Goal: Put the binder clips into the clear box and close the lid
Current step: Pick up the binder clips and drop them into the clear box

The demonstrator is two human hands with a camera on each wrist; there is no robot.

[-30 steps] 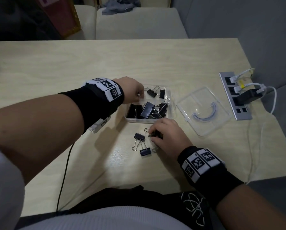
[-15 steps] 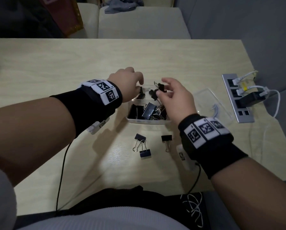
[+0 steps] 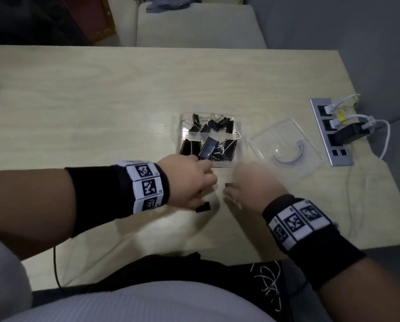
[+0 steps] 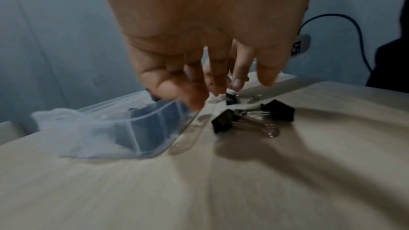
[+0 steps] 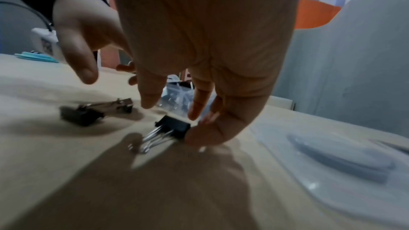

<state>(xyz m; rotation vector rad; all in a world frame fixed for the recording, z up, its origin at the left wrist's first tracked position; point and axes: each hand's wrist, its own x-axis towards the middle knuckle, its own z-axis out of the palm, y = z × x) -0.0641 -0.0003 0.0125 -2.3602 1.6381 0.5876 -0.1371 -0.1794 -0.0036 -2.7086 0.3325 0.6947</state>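
Both hands hang over the worktop (image 3: 101, 112) just in front of the box (image 3: 237, 135), which holds many clips (image 3: 208, 147). The left grip (image 3: 189, 182) is released above two loose clips (image 4: 254, 118). The right grip (image 3: 252, 184) is also released, one fingertip (image 5: 205, 137) touching a third clip (image 5: 175, 126); the lid (image 3: 287, 145) lies right of the box.

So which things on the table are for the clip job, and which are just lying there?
For the job:
- loose binder clips
- clear box, already holding clips
- lid, lying beside the box
- both hands, left and right

Just lying about:
- socket strip with plugged-in cables
- table
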